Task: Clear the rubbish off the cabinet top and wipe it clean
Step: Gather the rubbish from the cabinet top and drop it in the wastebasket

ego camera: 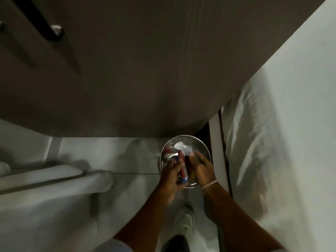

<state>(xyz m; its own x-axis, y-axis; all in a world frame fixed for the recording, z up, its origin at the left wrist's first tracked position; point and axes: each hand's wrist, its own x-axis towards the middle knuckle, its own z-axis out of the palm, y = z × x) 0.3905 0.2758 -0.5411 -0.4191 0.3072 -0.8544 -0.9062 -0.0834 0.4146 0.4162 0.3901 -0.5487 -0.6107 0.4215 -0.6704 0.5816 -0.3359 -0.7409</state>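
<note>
A round shiny metal bin [190, 140] stands on the pale floor against the dark wall. Crumpled white paper [181, 145] lies inside it. Both my hands hover over its opening. My left hand [171, 175] grips a red, white and blue wrapper [182, 171] that hangs over the bin. My right hand [201, 168], with a chain bracelet on the wrist, is beside it with fingers spread downward; a dark and yellowish scrap [191, 174] shows under its palm, and whether the hand holds it is unclear. The cabinet top is out of view.
A dark wood-grain wall [145, 70] fills the upper view. A white draped bed edge [281, 133] runs down the right. A pale padded seat or bench [54, 175] sits at the left. My white shoe [183, 222] is on the floor below the bin.
</note>
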